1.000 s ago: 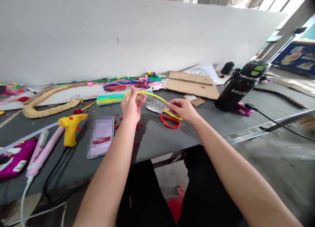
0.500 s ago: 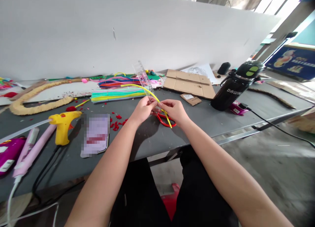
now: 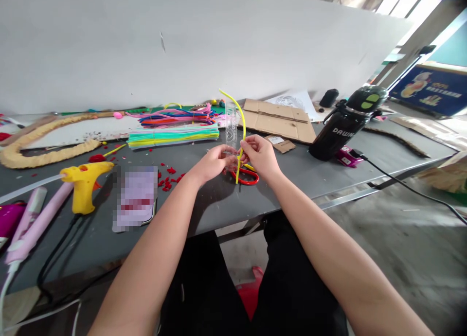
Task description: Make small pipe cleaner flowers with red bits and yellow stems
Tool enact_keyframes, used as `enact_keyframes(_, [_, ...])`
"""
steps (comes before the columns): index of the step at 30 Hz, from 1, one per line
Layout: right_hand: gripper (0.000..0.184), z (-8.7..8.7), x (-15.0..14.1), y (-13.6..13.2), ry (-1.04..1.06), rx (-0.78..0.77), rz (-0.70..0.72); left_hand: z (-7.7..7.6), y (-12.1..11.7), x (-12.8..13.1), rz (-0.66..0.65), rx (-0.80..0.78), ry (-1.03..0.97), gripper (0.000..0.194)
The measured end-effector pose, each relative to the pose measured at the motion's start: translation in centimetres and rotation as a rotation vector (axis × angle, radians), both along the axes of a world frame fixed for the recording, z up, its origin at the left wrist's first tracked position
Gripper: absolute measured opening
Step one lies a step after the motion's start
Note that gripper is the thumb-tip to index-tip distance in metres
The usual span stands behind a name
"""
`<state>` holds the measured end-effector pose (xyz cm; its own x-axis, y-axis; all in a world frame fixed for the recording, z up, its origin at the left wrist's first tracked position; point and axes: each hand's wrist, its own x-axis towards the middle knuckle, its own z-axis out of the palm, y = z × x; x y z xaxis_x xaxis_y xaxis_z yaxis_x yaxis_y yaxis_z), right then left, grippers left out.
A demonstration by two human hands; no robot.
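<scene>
A yellow pipe cleaner (image 3: 244, 125) stands nearly upright, its top bending left, pinched near its lower part by my right hand (image 3: 261, 157). My left hand (image 3: 211, 165) is closed on a clear ruler (image 3: 230, 124), which stands upright just left of the pipe cleaner. Both hands are close together above the table. Beneath them lie red-handled scissors (image 3: 251, 181), partly hidden by my fingers and the pipe cleaner. Behind my left hand are a bundle of mint and yellow pipe cleaners (image 3: 175, 136) and a pile of pink, blue and orange ones (image 3: 178, 118).
On the left are a yellow glue gun (image 3: 84, 180), a phone (image 3: 136, 197), a pink straightener-like tool (image 3: 34, 224) and small red pieces (image 3: 170, 180). A wrapped tan loop (image 3: 47, 158) lies behind. Cardboard (image 3: 280, 124) and a black bottle (image 3: 337, 132) stand right.
The pipe cleaner has swung from slanting leftward to nearly upright beside the ruler, which is also more upright. My left fingers have come off the pipe cleaner. The view has shifted slightly.
</scene>
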<state>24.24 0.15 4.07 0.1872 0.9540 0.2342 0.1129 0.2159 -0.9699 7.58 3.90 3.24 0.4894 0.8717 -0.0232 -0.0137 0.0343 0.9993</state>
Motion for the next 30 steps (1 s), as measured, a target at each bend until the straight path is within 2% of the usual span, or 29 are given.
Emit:
enact_keyframes(6, [0.021, -0.1, -0.2, 0.1, -0.031, -0.020, -0.048, -0.8, 0.0, 0.1, -0.079, 0.049, -0.071, 0.039])
enact_keyframes(16, [0.022, -0.1, 0.7, 0.5, -0.018, 0.006, -0.082, 0.5, -0.9, -0.1, -0.187, -0.034, 0.028, 0.056])
enact_keyframes(25, [0.028, 0.2, 0.6, 0.5, 0.049, 0.002, -0.084, 0.6, -1.0, -0.3, -0.234, -0.053, 0.039, 0.049])
enact_keyframes(28, [0.028, 0.5, 0.6, 0.2, 0.114, -0.075, -0.035, 0.6, -0.9, -0.3, -0.201, -0.054, 0.022, 0.055])
enact_keyframes(30, [0.031, 0.7, 0.8, -0.1, 0.111, -0.154, 0.052, 0.6, -0.8, -0.3, -0.167, -0.041, 0.005, 0.058])
